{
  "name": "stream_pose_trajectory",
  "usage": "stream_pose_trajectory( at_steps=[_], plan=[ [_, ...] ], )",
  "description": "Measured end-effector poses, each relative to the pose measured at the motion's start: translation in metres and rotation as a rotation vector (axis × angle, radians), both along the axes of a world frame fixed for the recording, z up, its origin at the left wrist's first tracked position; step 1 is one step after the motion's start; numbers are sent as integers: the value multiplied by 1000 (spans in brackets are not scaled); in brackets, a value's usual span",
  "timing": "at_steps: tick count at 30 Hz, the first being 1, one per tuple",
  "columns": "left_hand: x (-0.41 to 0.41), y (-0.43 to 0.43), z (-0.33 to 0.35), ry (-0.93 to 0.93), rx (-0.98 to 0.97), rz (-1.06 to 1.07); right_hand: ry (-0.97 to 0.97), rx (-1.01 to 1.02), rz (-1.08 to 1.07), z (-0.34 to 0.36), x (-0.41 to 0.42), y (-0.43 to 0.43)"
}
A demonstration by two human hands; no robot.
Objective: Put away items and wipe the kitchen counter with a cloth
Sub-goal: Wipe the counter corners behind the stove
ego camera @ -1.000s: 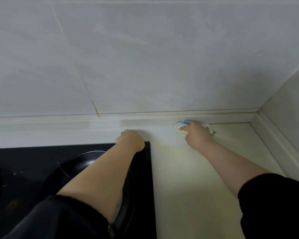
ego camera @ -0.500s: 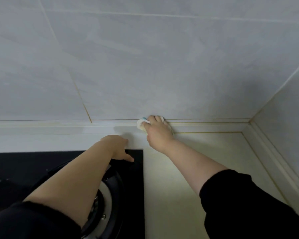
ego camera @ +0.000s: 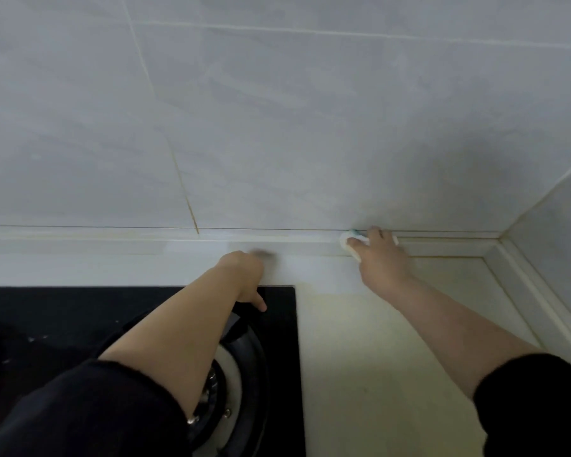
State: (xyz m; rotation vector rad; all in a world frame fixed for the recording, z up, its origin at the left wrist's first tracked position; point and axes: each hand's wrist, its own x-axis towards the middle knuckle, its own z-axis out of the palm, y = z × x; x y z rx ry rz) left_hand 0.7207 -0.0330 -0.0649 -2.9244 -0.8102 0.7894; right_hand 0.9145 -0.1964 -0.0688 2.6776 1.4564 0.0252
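Head view, right hand pressing bunched white cloth, glossy tiles

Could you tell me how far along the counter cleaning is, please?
Done, apparently: the cream countertop in view carries only the black glass hob. In hand: the right hand presses a white, teal-edged cloth along the back ledge. Still to do, probably: the ledge toward the corner, the countertop and hob.
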Motion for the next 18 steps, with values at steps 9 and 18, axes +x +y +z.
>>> stream_pose_trajectory(
  at_steps=[9,18],
  plan=[
    [-18,15,-11,-90,-32,-13,-13,121,420,10,-102,99],
    [-24,20,-7,-122,-187,92,-19,64,-55,0,-20,22]
  ],
)
